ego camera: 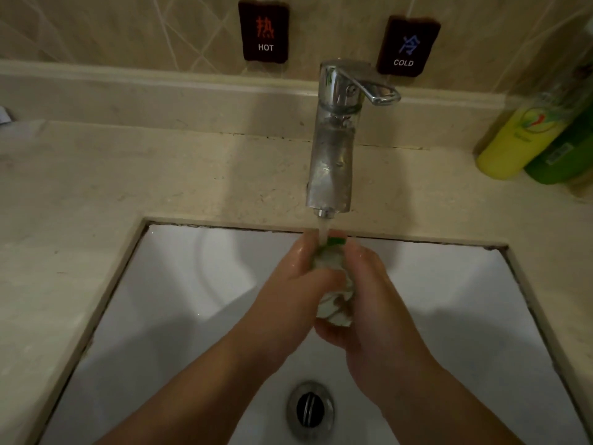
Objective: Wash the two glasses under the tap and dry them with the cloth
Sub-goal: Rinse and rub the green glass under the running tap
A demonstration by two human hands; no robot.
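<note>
Glass: one glass [333,297] with a green and brown pattern, held between both hands just right of the frame's centre, tilted with its mouth up toward the spout; only this one glass shows
Left hand: the left hand [288,303] wraps around the left side of the glass, fingers curled over it, skin wet and shiny
Right hand: the right hand [378,313] clasps the right side and the bottom of the glass, thumb along the upper part
Tap: a chrome tap [333,146] stands at upper centre of the frame, its lever swung toward the right
Water: a thin stream of water [322,232] falls from the spout onto the top of the glass
Sink: a white sink [179,309] fills the lower half of the frame, with a metal drain [309,409] at bottom centre, below the hands
Surface: a beige stone surface [112,181] surrounds the sink
Signs: a HOT sign [264,30] and a COLD sign [407,46] hang on the tiled wall above the tap
Bottles: a yellow bottle [519,139] and a green bottle [564,152] stand touching at the right edge of the frame
</note>
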